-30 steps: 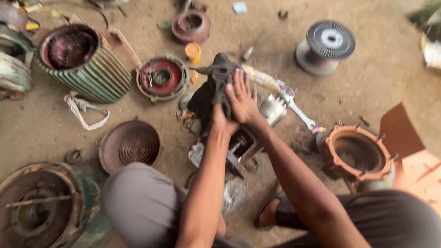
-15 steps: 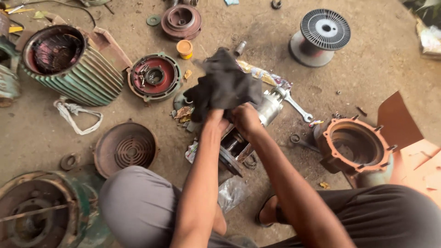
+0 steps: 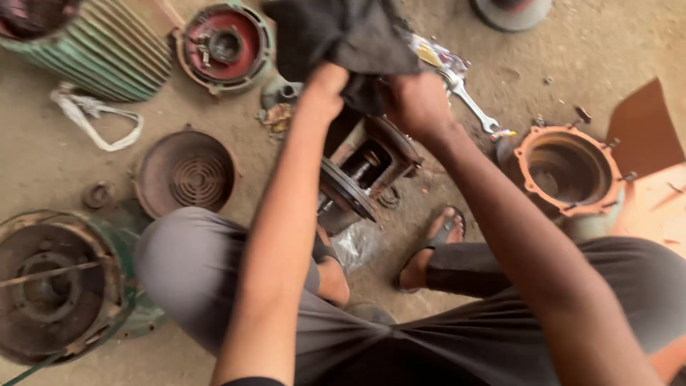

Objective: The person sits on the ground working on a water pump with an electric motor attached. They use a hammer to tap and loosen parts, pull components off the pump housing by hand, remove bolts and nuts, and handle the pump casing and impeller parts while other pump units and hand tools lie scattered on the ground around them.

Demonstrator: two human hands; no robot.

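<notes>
Between your knees, on the dusty floor [image 3: 64,164], your feet in sandals [image 3: 436,239] flank a crumpled clear plastic bag [image 3: 355,244] and a rusty motor part [image 3: 361,171] lying tilted on its side, its round flange toward you. Just above it, both your hands are closed on a dark cloth [image 3: 336,32]: your left hand [image 3: 325,89] pinches its lower edge, your right hand [image 3: 416,104] grips it beside, and the cloth hangs over the far end of the motor part. Near your left knee sits a green motor housing [image 3: 61,286] with a rusted open end, and beyond it a round rusty fan cover [image 3: 186,171] lies flat with a small ring [image 3: 98,194] beside it. On your right stands an orange-rimmed housing [image 3: 568,168], open side up, next to an orange sheet [image 3: 657,193]. Farther out, a spanner [image 3: 471,104] lies past your right hand, a white rag [image 3: 96,118] lies on the left, a red end cover [image 3: 225,46] sits past the fan cover, and a ribbed green motor body [image 3: 100,46] fills the far left corner.
</notes>
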